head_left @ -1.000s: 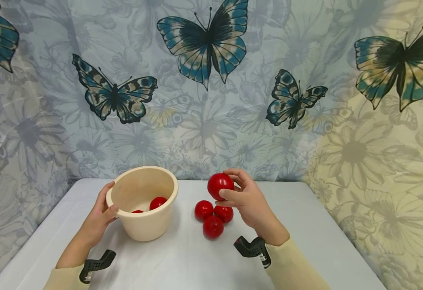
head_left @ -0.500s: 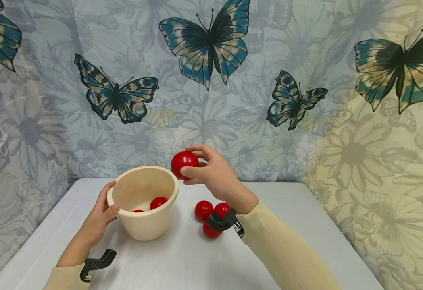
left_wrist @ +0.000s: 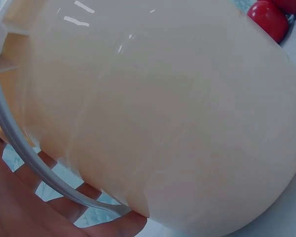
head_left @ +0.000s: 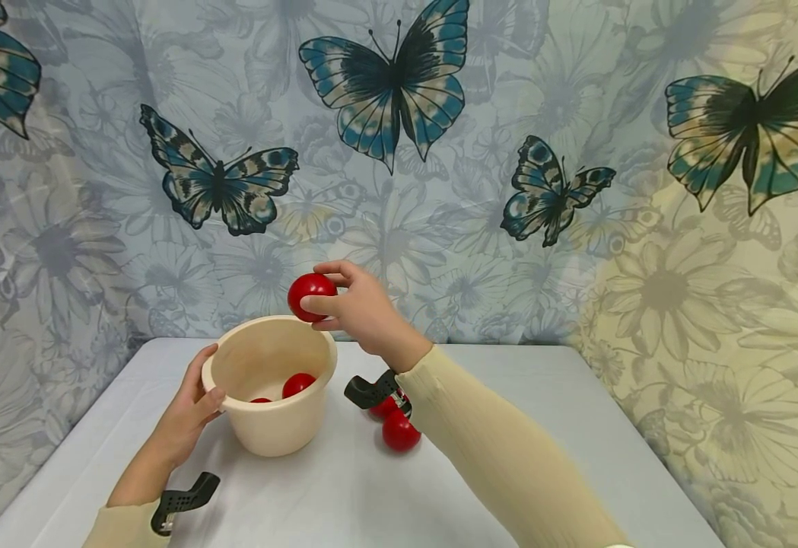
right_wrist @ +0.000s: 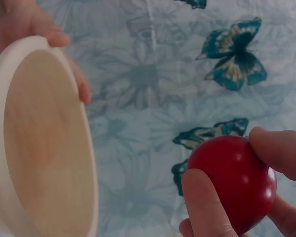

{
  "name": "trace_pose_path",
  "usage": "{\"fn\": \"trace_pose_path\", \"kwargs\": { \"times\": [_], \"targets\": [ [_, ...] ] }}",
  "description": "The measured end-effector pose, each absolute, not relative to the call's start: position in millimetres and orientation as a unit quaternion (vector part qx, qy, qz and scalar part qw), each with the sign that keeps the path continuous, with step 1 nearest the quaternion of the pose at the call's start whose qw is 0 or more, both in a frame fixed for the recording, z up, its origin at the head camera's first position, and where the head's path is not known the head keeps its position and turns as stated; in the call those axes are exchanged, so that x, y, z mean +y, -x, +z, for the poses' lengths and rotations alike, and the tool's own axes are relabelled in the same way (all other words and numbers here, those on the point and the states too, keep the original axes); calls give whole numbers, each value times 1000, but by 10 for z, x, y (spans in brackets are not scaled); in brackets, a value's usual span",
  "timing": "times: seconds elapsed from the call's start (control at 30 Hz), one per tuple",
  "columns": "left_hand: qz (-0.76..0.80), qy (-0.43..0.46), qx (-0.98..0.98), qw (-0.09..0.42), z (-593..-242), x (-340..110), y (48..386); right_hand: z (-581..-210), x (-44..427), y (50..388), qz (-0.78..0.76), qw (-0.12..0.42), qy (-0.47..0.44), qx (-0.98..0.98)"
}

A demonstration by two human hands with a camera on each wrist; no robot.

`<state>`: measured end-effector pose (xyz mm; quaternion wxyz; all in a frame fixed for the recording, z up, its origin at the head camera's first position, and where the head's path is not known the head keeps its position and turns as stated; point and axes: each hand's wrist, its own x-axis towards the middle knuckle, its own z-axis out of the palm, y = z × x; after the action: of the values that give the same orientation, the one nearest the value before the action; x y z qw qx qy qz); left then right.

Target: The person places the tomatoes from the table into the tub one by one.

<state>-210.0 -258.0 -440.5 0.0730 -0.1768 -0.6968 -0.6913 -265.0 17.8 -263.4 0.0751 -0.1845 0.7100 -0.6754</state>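
- Right hand (head_left: pixel 367 310): fingers curled round a red ball (head_left: pixel 307 285), held raised near the far rim of the cream bucket (head_left: pixel 271 430); the right wrist view shows ball and rim apart.
- Left hand (head_left: pixel 189 409): fingers grasp the bucket's left rim.
- Step, as judged: transfer to the bucket; next, centring above the opening, lowering and release.
- Clearance: the opening appears ample, the far rim being the nearest edge; two balls (head_left: pixel 298 383) lie inside, others (head_left: pixel 401 432) on the worktop (head_left: pixel 508 426) to the right.
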Motion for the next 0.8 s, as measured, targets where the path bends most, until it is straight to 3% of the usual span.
{"fn": "trace_pose_path", "kwargs": {
  "times": [0.8],
  "targets": [
    [-681,165,-710,70,-4401,-2568,2076,-2804,-51,2708,-686,88,166,703]
  ]
}}
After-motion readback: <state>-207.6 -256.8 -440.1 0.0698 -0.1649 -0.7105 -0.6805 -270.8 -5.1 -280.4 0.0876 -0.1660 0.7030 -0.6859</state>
